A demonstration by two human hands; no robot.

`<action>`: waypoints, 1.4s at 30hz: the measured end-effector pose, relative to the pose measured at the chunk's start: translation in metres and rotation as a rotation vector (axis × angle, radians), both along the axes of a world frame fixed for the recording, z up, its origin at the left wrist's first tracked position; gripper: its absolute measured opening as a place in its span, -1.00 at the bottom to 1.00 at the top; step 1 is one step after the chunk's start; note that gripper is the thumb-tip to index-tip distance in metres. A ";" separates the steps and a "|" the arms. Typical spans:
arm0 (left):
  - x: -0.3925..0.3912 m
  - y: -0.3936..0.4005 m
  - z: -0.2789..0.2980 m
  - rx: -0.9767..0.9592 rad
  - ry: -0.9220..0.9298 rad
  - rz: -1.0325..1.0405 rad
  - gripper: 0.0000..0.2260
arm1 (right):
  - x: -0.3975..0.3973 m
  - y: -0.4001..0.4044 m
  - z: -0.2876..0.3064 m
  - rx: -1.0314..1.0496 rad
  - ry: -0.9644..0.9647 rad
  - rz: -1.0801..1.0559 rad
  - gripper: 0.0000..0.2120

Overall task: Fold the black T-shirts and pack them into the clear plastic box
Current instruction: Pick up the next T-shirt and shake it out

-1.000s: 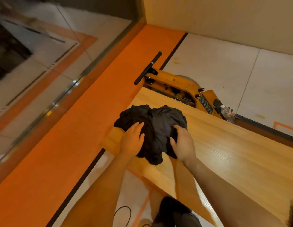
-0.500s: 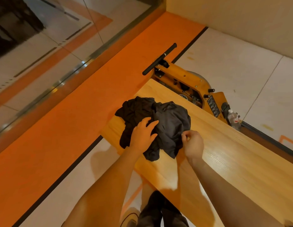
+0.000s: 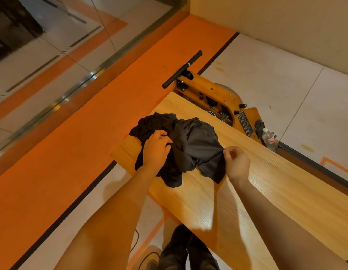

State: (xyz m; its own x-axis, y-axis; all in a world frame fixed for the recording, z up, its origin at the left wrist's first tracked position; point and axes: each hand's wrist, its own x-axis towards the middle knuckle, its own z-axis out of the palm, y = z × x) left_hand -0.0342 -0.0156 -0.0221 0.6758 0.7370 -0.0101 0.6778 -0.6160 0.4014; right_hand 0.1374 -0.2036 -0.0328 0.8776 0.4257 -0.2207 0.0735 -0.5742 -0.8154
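Observation:
A crumpled heap of black T-shirts (image 3: 188, 145) lies at the left end of the wooden table (image 3: 266, 191). My left hand (image 3: 156, 149) rests on the heap's left side with its fingers curled into the cloth, gripping it. My right hand (image 3: 236, 162) pinches the right edge of a greyer shirt (image 3: 204, 145) between thumb and fingers, and the fabric is stretched out toward it. A corner of cloth hangs down toward the table's near edge. No clear plastic box is in view.
A yellow machine (image 3: 218, 98) with a black handle bar (image 3: 182, 69) stands behind the table's far edge, with a plastic bottle (image 3: 268, 137) beside it. An orange floor strip (image 3: 91, 143) runs to the left. My legs and shoes (image 3: 186, 250) show below.
My left hand has slid up onto the heap and closed its fingers in the cloth. My right hand has pinched a shirt edge and drawn it to the right, spreading the fabric.

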 end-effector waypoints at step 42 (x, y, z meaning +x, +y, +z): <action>-0.061 -0.064 -0.032 -0.568 -0.019 0.585 -0.37 | -0.095 0.025 -0.022 -0.174 0.185 0.458 -0.76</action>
